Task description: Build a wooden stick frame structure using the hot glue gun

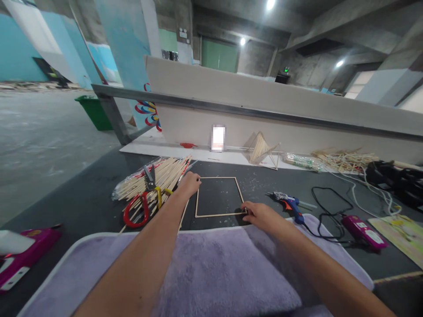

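A square frame of thin wooden sticks (216, 215) lies flat on the dark table. At its far left corner my left hand (190, 185) pinches the stick with closed fingers. My right hand (256, 211) grips the near right corner between thumb and fingers. Left of the frame, red-and-yellow-handled scissors (136, 211) rest on a bundle of wooden sticks (168, 174) in clear plastic. To the right lies a blue glue gun (291, 204) with its nozzle pointing left. One loose stick runs along beside my left forearm.
A purple towel (211, 264) covers the near edge. At the right are a magenta power strip (365, 233) with a black cable and a pile of sticks (346, 159). A stick pyramid (259, 149) stands at the back by the white panel (280, 127). Another magenta device (29, 255) sits left.
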Tool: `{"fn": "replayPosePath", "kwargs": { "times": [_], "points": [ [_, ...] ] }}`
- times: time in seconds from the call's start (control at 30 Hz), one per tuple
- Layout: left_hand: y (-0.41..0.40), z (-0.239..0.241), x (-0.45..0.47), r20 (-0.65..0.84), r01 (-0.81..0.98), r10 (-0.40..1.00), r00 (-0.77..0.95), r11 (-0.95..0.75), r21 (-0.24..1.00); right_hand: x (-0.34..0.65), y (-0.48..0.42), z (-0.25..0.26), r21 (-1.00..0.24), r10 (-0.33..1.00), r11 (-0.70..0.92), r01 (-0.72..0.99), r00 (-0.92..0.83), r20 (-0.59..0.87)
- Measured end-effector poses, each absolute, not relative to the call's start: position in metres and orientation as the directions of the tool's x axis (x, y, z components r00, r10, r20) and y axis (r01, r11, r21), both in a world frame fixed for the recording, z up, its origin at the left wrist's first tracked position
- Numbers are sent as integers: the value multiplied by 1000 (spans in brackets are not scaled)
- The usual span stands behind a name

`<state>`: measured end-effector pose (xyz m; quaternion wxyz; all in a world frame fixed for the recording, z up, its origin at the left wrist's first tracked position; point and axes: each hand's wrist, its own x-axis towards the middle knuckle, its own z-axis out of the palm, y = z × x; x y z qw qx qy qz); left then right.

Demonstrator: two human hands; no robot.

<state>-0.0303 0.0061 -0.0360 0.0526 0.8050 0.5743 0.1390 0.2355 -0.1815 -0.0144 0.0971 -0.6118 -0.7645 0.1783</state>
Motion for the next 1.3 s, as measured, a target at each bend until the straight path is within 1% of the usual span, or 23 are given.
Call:
{"fn": "replayPosePath", "kwargs": {
  "times": [0.1,0.23,0.3,0.4,0.5,0.63,0.77,0.87,0.97,1.2,1.3],
  "points": [
    [5,-36,-31,158,915,945,286,-318,250,230,-178,-19,-312,971,212,926,-235,-40],
    [7,-39,-32,154,917,948,278,-310,250,229,-175,-23,-176,963,255,951,-267,-46],
    [9,-41,-32,163,914,945,282,-317,255,229,-175,-23,-139,955,282,949,-291,-47],
    [10,-43,-32,171,910,943,284,-322,261,229,-175,-22,-124,953,292,948,-300,-53],
    [9,-41,-32,171,910,944,284,-321,263,230,-176,-23,-157,955,284,946,-294,-44],
    [7,-38,-31,165,906,940,298,-333,263,237,-177,-25,-294,953,292,910,-304,7],
    [9,-39,-31,162,906,937,309,-342,248,250,-176,-28,-439,931,361,823,-346,117],
    [11,-41,-31,170,910,938,302,-337,243,257,-172,-33,-504,912,408,761,-366,184],
    [11,-41,-31,169,910,940,298,-333,247,259,-169,-35,-514,910,414,752,-366,197],
    [10,-41,-31,156,910,951,268,-303,283,255,-167,-36,-480,925,378,792,-340,168],
    [10,-42,-31,153,912,951,268,-302,277,255,-167,-38,-478,927,374,795,-332,173]
  ]
}}
